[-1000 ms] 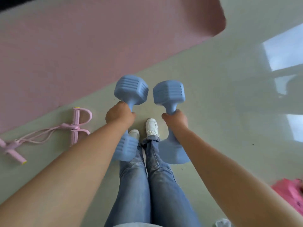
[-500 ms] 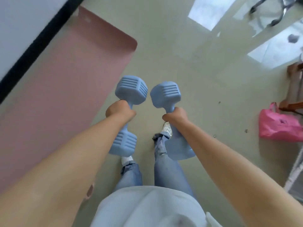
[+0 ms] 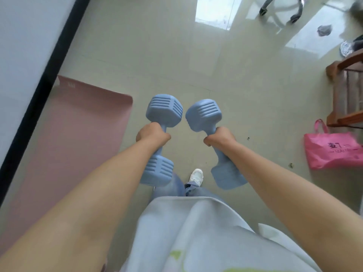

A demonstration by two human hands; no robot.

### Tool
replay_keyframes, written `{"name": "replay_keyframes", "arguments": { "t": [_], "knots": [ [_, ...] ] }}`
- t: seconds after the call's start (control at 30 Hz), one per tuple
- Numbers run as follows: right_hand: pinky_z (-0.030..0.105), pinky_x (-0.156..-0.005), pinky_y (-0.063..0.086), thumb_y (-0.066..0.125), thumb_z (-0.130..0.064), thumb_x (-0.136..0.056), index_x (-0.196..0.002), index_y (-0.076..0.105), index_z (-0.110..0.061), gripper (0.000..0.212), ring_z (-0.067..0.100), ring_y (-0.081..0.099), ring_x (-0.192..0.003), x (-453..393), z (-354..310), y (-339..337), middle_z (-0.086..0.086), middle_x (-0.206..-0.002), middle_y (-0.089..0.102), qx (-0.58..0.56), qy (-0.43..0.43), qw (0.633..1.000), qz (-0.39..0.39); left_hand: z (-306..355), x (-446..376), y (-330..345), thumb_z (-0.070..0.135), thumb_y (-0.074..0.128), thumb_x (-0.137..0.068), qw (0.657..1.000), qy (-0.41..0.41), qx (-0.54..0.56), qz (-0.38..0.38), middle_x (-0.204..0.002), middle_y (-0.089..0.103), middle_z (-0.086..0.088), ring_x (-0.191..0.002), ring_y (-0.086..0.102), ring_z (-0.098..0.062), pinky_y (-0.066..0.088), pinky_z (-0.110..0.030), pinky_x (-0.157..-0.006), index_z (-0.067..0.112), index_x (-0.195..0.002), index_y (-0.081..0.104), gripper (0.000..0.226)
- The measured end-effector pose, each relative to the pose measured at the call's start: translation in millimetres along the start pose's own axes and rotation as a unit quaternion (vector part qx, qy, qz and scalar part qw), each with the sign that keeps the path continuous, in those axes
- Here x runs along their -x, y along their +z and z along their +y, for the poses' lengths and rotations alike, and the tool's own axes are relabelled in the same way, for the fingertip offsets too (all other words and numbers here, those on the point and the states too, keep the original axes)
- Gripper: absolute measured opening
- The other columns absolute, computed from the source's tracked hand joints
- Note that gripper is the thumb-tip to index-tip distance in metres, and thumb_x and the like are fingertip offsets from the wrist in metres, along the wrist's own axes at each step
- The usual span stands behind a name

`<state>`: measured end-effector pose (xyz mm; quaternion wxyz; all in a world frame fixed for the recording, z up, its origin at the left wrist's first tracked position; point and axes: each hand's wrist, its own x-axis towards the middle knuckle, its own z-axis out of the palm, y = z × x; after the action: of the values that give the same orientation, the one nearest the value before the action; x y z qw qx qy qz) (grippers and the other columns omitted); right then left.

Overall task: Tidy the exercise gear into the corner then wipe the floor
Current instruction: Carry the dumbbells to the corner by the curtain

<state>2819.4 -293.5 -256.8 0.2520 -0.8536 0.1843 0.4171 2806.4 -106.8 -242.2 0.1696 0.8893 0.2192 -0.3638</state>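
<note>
Across the pale tiled floor [image 3: 161, 61] we stand looking down, and the broadest thing below us is the pink exercise mat [image 3: 78, 138], lying flat along the wall with its dark skirting [image 3: 45, 81] on our left. Its long axis runs away from us beside that wall, and its far rounded corner sits just left of the weights we carry. Well to the right a pink bag [image 3: 332, 152] rests on the floor near a wooden frame [image 3: 345, 95], and a wheeled chair base [image 3: 279, 6] shows at the top edge.

Next down in size are the two blue dumbbells. Our left hand [image 3: 153, 135] is wrapped round the handle of the left dumbbell [image 3: 161, 142], which hangs almost upright with one ribbed head above the fist and the other below. Our right hand [image 3: 220, 137] grips the right dumbbell [image 3: 214, 142] the same way, though tilted, its upper head leaning inward until it is just beside the left one's head, apart by a narrow gap. Both are held clear of the floor, in front of our knees.

We judge that the coming move turns on the wall side: the skirting lies to our left, so the left hand is the nearer one. No corner is visible from here. One white shoe [image 3: 197, 174] peeks out between the lower heads.
</note>
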Motion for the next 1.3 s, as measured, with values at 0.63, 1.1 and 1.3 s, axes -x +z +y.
{"name": "replay_keyframes", "arguments": {
  "t": [0.63, 1.1, 1.3],
  "knots": [
    [0.022, -0.051, 0.029, 0.054, -0.009, -0.076, -0.06, 0.041, -0.012, 0.02, 0.015, 0.038, -0.053, -251.0, -351.0, -265.7, 0.0, -0.06, 0.041, 0.043, -0.033, 0.998, 0.021, 140.1, -317.6, -337.6, 0.021, 0.053, -0.089, 0.997, -0.035, 0.056, 0.028, -0.07, 0.045, -0.004, -0.075, 0.049, -0.024, 0.035, -0.027, -0.059, 0.008, -0.069, 0.041, 0.027],
    [0.022, -0.05, 0.027, 0.054, -0.008, -0.076, -0.061, 0.038, -0.012, 0.022, 0.016, 0.035, -0.053, -481.7, -599.3, -455.7, 0.001, -0.061, 0.038, 0.101, -0.06, 0.993, -0.006, 248.8, -571.7, -564.2, 0.022, 0.05, -0.091, 0.992, -0.107, 0.054, 0.024, -0.062, 0.038, -0.001, -0.059, 0.044, -0.017, 0.027, -0.022, -0.046, 0.012, -0.061, 0.033, 0.036],
    [0.022, -0.053, 0.031, 0.053, -0.01, -0.075, -0.063, 0.04, -0.013, 0.018, 0.018, 0.04, -0.057, -561.4, -699.1, -512.1, 0.0, -0.063, 0.04, 0.127, -0.053, 0.99, -0.011, 296.8, -670.1, -648.8, 0.02, 0.05, -0.091, 0.991, -0.105, 0.08, 0.007, -0.063, 0.038, -0.001, -0.06, 0.044, -0.018, 0.029, -0.023, -0.048, 0.012, -0.062, 0.033, 0.035]
  ]
}}
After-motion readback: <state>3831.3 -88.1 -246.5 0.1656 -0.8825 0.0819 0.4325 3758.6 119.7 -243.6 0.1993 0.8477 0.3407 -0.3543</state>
